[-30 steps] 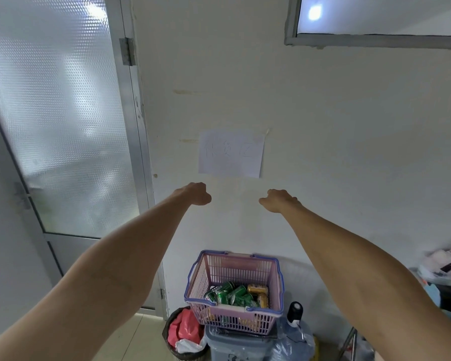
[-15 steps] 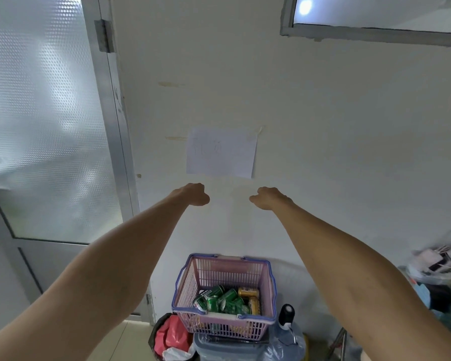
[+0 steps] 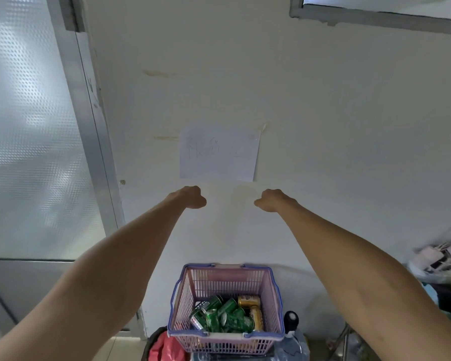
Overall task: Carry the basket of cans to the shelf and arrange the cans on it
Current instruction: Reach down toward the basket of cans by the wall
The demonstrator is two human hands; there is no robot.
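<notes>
Both arms reach out toward the wall, left hand and right hand curled into empty fists with open space between them. Below, the pink basket holds green and gold cans, atop a partly hidden container. A paper sheet hangs above; its writing is illegible.

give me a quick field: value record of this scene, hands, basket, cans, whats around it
left hand: fisted, held out toward the wall, holding nothing
right hand: fisted, held out beside the left, holding nothing
basket: pink plastic mesh basket with blue rim, below the hands, untouched, resting on a grey container
cans: green drink cans and gold drink cans lying jumbled inside the basket
wall: white sheet of paper with faint writing taped above the hands
left side: frosted glass door
beside basket: red bag
shelf: not in view
</notes>
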